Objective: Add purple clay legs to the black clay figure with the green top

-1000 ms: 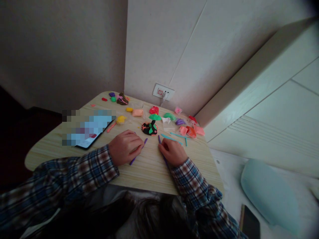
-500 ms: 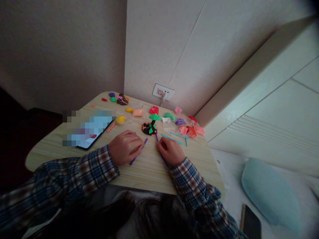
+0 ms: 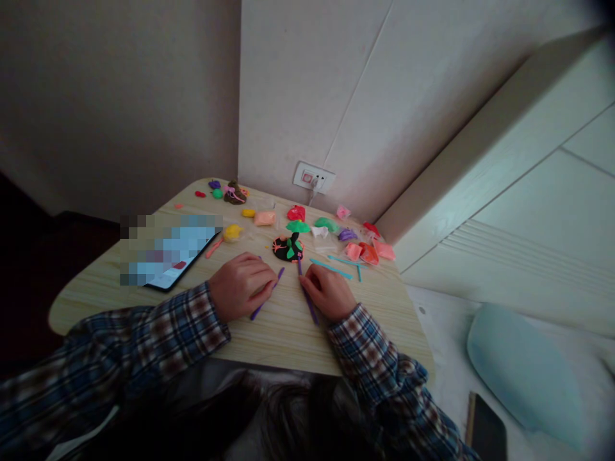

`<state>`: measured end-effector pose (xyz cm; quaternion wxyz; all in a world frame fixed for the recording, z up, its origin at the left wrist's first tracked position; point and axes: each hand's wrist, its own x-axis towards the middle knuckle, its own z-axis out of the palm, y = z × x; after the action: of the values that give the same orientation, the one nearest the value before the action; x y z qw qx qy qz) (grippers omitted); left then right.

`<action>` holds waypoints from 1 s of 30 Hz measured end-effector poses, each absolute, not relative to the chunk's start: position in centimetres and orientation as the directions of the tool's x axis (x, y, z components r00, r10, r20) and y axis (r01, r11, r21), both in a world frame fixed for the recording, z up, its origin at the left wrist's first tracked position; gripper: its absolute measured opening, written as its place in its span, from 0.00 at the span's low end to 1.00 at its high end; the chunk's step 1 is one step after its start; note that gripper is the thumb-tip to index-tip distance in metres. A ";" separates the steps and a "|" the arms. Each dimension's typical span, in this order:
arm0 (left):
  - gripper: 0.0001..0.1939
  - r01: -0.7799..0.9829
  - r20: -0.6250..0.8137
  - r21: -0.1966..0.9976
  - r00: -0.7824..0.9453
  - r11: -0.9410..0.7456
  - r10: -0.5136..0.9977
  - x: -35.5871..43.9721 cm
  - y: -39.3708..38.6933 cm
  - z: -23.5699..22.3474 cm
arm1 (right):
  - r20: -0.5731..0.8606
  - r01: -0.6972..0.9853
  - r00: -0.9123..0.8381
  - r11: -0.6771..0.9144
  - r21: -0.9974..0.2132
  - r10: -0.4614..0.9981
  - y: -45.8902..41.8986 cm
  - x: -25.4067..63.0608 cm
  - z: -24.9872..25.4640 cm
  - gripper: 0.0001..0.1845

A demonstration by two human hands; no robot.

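My left hand (image 3: 243,286) rests on the table with its fingers curled over a slim purple stick (image 3: 258,312), whose two ends show on either side of the fingers. Closed around another purple stick (image 3: 309,308) is my right hand (image 3: 331,292); the thumb and forefinger meet at its upper part. The top of this stick reaches the edge of a small clay model (image 3: 283,251), which has a black base, orange trim, green leaves and a green top. A bit of purple also shows just above my left knuckles, mostly hidden.
Several teal sticks (image 3: 331,268) lie right of the model. Bagged clay lumps, including purple (image 3: 347,234) and red (image 3: 296,213), line the back. A phone (image 3: 168,278), partly blurred, lies at left; a yellow lump (image 3: 233,232) sits beside it. A socket (image 3: 314,177) is on the wall.
The purple stick in my right hand has tilted, its lower end swinging a little left, away from the wrist. My left hand keeps its place.
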<state>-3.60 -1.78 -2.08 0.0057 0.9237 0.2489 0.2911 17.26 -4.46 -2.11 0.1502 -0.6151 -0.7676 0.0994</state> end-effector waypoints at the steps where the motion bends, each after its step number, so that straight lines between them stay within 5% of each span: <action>1: 0.12 0.455 0.537 0.152 0.708 -0.877 0.460 -3.6 -1.7 -2.1 | 0.102 0.912 -0.203 0.227 -0.342 0.974 -4.6 17.3 -2.1 0.12; 8: 0.09 0.472 0.565 0.172 0.672 -0.865 0.479 -3.5 -1.8 -2.0 | 0.131 0.951 -0.156 0.185 -0.248 0.979 -4.2 16.2 -1.9 0.17; 14: 0.04 0.541 0.591 0.493 0.366 -0.681 0.719 -2.6 -0.9 -0.6 | 0.131 0.975 -0.124 0.145 -0.167 0.984 -3.4 15.2 -1.6 0.10; 18: 0.09 0.478 0.490 0.735 0.116 -0.481 0.864 -1.5 2.0 -0.3 | 0.106 0.962 -0.106 0.129 -0.239 0.989 -3.5 15.5 -1.6 0.10; 24: 0.14 0.455 0.413 0.760 0.215 -0.465 0.885 0.3 5.2 -1.9 | 0.098 0.918 -0.098 0.128 -0.375 0.990 -3.4 16.1 -1.9 0.10; 30: 0.24 0.508 0.391 0.767 0.113 -0.391 0.914 0.6 6.3 -3.6 | 0.091 0.867 -0.068 0.104 -0.488 0.993 -3.2 16.2 -2.1 0.11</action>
<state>0.56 6.31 -3.56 0.2309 0.7093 0.5011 0.4387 16.15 -3.23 -2.05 0.2048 -0.6511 -0.7143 0.1545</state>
